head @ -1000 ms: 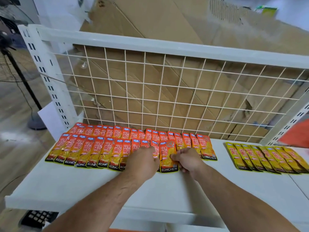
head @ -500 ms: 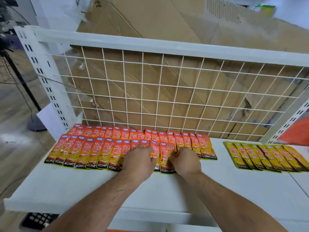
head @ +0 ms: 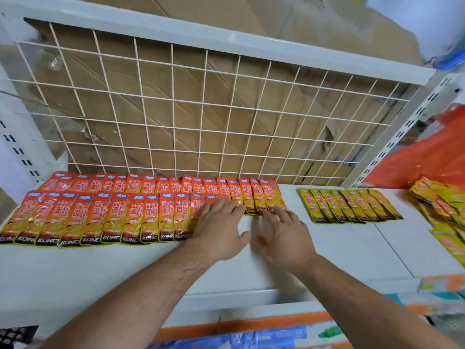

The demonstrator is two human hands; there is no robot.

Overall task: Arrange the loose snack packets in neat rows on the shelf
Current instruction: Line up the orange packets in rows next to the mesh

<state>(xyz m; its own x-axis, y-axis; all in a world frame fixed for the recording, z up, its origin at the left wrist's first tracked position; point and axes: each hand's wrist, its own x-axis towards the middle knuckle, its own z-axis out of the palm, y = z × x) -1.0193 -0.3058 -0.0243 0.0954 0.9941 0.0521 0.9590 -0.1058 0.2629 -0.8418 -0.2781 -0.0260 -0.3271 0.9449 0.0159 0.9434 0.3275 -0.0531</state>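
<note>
Orange packets (head: 100, 217) lay in two rows; my left hand (head: 221, 230) pressed flat-fingered on the near row's right end, my right hand (head: 284, 238), fingers spread, alongside.

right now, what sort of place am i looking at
Likely a small shop or its stockroom: a white slotted retail shelf with a wire-grid back, rows of identical orange snack packets laid out on it, and flattened cardboard behind.
</note>
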